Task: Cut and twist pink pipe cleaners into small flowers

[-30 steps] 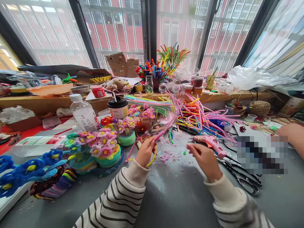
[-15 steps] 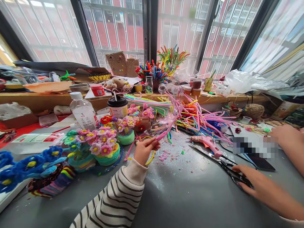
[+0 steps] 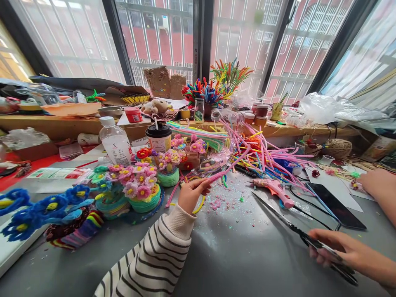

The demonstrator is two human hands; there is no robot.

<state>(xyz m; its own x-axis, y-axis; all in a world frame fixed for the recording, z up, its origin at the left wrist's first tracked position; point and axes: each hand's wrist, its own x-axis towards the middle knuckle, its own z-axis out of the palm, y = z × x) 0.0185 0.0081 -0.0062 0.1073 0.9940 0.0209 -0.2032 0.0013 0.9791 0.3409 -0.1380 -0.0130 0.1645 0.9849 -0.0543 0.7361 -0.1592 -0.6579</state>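
My left hand [image 3: 194, 194], in a striped sleeve, pinches pink pipe cleaners [image 3: 223, 171] that point up and to the right over the grey table [image 3: 229, 264]. Lower right, my right hand [image 3: 337, 247] is closed around the black-handled scissors [image 3: 298, 232]. Their long blades point to the upper left, near a pink glue gun [image 3: 274, 190]. Between my hands lie pink fluff scraps [image 3: 216, 203] and glitter. To the left of my left hand stand pots of pipe-cleaner flowers, pink ones [image 3: 140, 181] and blue ones [image 3: 49, 208].
A tangled heap of pipe cleaners [image 3: 262, 152] lies at the middle back. A water bottle [image 3: 115, 142] and a lidded cup [image 3: 159, 138] stand behind the flowers. On the right, another person's hand [image 3: 379, 183] is near a phone [image 3: 338, 205] and white paper.
My right hand has taken the scissors up from beside the glue gun and drawn them toward the lower right. My left hand keeps its pinch on the pink pipe cleaners. The view has shifted slightly.
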